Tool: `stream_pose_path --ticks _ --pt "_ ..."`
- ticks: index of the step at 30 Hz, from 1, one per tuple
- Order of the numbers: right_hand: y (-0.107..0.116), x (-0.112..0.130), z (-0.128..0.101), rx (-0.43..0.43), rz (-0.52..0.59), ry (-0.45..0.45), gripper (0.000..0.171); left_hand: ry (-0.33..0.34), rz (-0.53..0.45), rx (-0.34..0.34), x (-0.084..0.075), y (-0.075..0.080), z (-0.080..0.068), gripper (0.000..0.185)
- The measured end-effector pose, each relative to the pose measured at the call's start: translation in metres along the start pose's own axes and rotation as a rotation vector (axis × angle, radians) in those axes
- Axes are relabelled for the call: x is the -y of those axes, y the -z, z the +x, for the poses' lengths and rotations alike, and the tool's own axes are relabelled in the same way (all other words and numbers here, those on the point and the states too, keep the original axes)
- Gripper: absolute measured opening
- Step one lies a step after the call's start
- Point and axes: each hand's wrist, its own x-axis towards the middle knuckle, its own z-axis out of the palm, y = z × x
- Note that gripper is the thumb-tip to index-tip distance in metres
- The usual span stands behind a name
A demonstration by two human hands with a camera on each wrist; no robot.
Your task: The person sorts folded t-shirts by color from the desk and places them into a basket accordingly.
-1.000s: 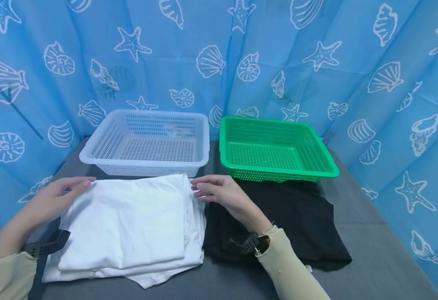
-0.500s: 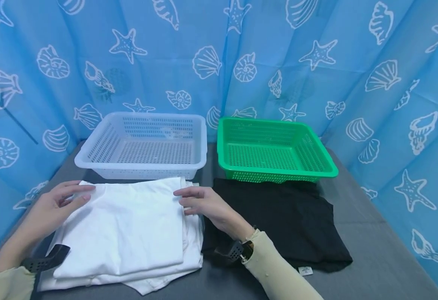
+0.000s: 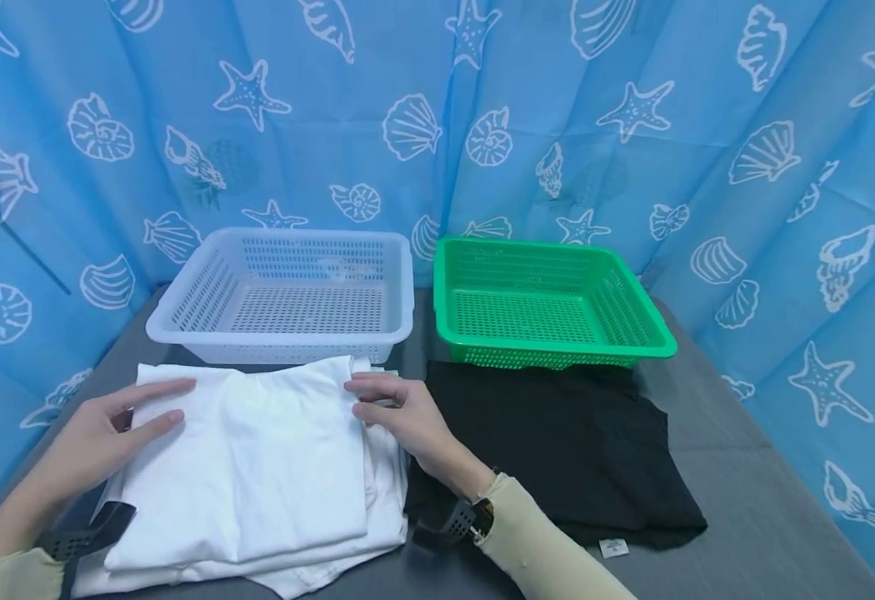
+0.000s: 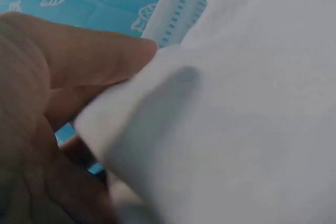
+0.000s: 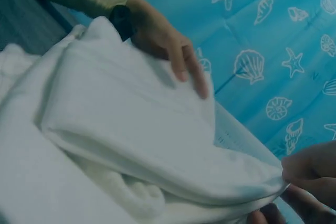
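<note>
In the head view, a folded white garment [image 3: 280,467] lies on another white cloth layer [image 3: 388,483], nearest both hands. My left hand [image 3: 100,437] holds its upper left edge; two fingertips lie on top, while in the left wrist view other fingers [image 4: 68,103] go beneath the cloth. The upper right corner is pinched by my right hand [image 3: 417,421]. The right wrist view shows that hand's thumb [image 5: 310,169] against the corner, with fingers below it. The folded edge of the white garment [image 5: 126,108] stands slightly raised there.
Behind the white garment stands a white plastic basket [image 3: 287,337]. A green basket [image 3: 557,346] stands right of it. In front of the green one lies a folded black garment [image 3: 550,450] with a white label [image 3: 613,547]. A blue shell-patterned curtain [image 3: 512,50] closes the back.
My right hand has moved left onto the garment's upper right corner and taken hold. The left hand has moved slightly down and inward over the left edge. The view has shifted slightly.
</note>
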Motion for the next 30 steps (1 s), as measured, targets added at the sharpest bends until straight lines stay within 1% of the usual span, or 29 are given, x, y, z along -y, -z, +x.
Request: stream_pose_path --ticks 1,3,6,8,11,13,15,18,19,21,23,25,26,28,30 --pt "-0.001 -0.001 0.000 0.006 -0.014 -0.004 0.030 -0.012 0.002 -0.020 0.000 -0.001 -0.001 0.052" --pt "-0.002 -0.003 -0.001 0.032 -0.048 -0.034 0.032 -0.015 0.019 -0.022 0.002 -0.001 -0.002 0.057" --pt "-0.004 -0.003 -0.001 0.105 -0.093 -0.090 0.038 0.005 0.063 0.033 0.004 -0.001 -0.004 0.067" --pt "-0.005 -0.004 -0.001 0.160 -0.080 -0.109 0.042 0.016 0.066 0.081 0.006 -0.001 -0.004 0.074" --pt "-0.007 -0.005 -0.002 0.245 -0.025 -0.130 0.047 0.036 0.046 0.132 0.008 -0.003 -0.003 0.081" --pt "-0.008 -0.007 -0.003 0.275 -0.001 -0.139 0.051 0.029 0.032 0.139 0.010 -0.005 -0.002 0.080" --pt "-0.009 -0.009 -0.003 0.277 -0.004 -0.129 0.055 0.031 0.029 0.139 0.010 -0.006 -0.001 0.077" --pt "-0.009 -0.011 -0.003 0.252 -0.028 -0.093 0.060 0.040 0.024 0.139 0.011 -0.008 0.001 0.070" --pt "-0.009 -0.011 -0.003 0.246 -0.035 -0.084 0.061 0.052 0.018 0.149 0.011 -0.008 0.002 0.069" --pt "-0.009 -0.011 -0.004 0.239 -0.024 -0.076 0.062 0.080 0.015 0.190 0.011 -0.007 0.002 0.068" --pt "-0.008 -0.010 -0.004 0.229 0.001 -0.075 0.063 0.097 0.030 0.247 0.011 -0.005 0.002 0.072" --pt "-0.008 -0.009 -0.004 0.218 0.019 -0.072 0.062 0.101 0.048 0.293 0.010 -0.004 0.002 0.076" --pt "-0.008 -0.008 -0.004 0.215 0.031 -0.071 0.062 0.088 0.054 0.306 0.010 -0.003 0.002 0.077" --pt "-0.007 -0.006 -0.004 0.205 0.036 -0.057 0.062 0.062 0.060 0.299 0.008 -0.002 0.001 0.080" --pt "-0.005 -0.003 -0.004 0.198 0.039 -0.033 0.062 0.032 0.047 0.264 0.006 0.000 0.001 0.080"
